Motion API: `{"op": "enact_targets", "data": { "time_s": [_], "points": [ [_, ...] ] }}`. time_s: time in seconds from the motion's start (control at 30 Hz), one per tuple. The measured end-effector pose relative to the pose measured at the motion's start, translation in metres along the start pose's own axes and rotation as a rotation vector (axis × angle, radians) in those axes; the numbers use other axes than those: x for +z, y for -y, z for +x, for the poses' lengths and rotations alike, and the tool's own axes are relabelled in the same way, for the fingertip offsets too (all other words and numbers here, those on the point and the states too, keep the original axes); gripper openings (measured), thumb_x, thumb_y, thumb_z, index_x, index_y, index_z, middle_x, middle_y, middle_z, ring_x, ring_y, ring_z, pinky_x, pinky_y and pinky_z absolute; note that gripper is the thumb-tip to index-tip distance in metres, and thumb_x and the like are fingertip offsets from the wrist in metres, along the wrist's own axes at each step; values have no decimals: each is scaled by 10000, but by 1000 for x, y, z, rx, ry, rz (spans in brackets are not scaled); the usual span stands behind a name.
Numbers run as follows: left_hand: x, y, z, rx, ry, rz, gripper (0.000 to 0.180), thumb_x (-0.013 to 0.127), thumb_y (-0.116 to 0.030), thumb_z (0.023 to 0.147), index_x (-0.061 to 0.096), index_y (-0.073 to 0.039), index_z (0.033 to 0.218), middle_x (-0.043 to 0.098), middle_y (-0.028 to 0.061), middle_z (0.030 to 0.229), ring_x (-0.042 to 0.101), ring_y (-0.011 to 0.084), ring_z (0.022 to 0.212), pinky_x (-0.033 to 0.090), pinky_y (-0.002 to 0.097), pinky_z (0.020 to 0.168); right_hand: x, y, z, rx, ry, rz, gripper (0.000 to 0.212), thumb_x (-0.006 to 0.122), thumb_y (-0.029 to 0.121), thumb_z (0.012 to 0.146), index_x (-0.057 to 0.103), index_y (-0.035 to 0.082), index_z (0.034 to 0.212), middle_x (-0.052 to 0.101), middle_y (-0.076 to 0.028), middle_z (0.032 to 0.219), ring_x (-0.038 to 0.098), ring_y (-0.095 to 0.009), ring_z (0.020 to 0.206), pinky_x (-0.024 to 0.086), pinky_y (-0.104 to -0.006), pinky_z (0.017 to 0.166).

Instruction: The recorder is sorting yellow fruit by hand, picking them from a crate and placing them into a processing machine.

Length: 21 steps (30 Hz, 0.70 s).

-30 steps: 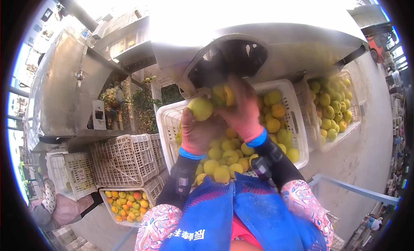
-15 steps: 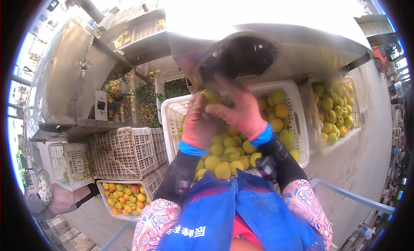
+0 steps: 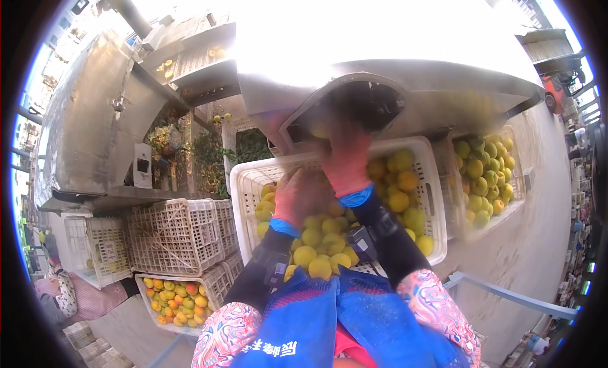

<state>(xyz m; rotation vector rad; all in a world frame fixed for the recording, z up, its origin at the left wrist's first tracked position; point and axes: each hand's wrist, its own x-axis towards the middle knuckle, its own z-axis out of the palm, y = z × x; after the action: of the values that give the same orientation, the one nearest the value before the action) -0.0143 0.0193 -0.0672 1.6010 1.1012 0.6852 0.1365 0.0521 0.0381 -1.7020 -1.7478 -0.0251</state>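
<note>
Fruit, round and yellow-green with an orange piece or two, lies heaped in the white crate directly in front of the apron I look down on. The pieces are close to spherical, so I make out no long axis in them; the crate's own runs from just below nine to just above three.

Over its ten o'clock part I have the left hand, in a coral glove, low above the fruit. Its fingers are blurred, and I cannot tell whether they pinch anything. The right hand, gloved alike, reaches toward twelve, past the crate's far rim, its fingers lost in a dark opening of a metal housing; spread or pressed together, I cannot tell.

Just above three I see a second crate of yellow-green fruit. Just below nine stands a latticed crate, and at eight an orange-and-yellow fruit load in another crate. Farther out at eight is a co-worker in checked clothing; at four, a blue-grey rail.
</note>
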Motion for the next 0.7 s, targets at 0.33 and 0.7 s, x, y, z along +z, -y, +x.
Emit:
{"op": "enact_targets", "data": {
  "time_s": [0.33,0.7],
  "points": [
    [80,91,55,-429,296,920,426,591,-389,909,650,-120,1234,672,112,1185,645,314,1116,526,454,889,-4,-48,-31,75,-139,544,254,674,38,886,712,15,1136,744,-136,1068,708,-275,949,541,-334,862],
    [129,301,49,-440,-290,891,516,606,-514,860,683,-95,1151,672,176,1131,631,331,1089,479,577,882,194,-156,-163,477,903,-158,543,599,442,921,633,27,1271,627,-231,1285,600,-411,1183,455,-476,1048]
  ]
}}
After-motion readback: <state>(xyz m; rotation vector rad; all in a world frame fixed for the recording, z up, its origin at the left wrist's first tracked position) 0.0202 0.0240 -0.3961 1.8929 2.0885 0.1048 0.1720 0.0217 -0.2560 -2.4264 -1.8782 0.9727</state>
